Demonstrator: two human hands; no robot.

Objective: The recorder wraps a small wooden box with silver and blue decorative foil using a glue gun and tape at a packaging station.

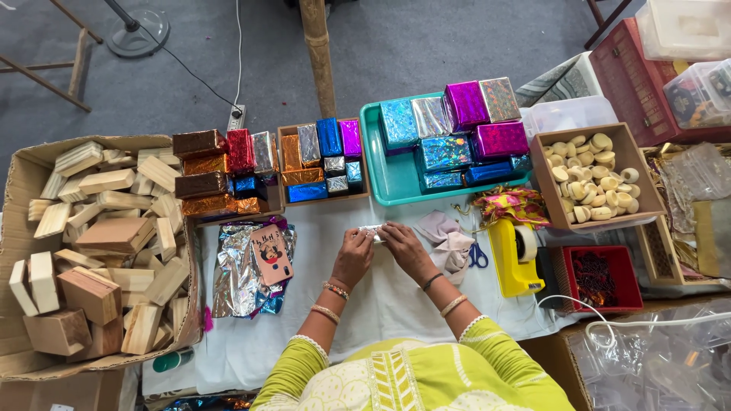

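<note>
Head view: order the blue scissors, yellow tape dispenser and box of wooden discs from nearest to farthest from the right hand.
From the right hand:
1. Blue scissors, just to its right.
2. Yellow tape dispenser, further right.
3. Box of wooden discs, far right, toward the back.

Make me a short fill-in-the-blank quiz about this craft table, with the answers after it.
1. Both hands hold a small ____ wrapped block.
2. The tape dispenser is coloured ____.
3. The cardboard box at the left holds plain ____ blocks.
4. The big wrapped boxes sit in a ____ tray.

Answers: silver; yellow; wooden; teal
</note>
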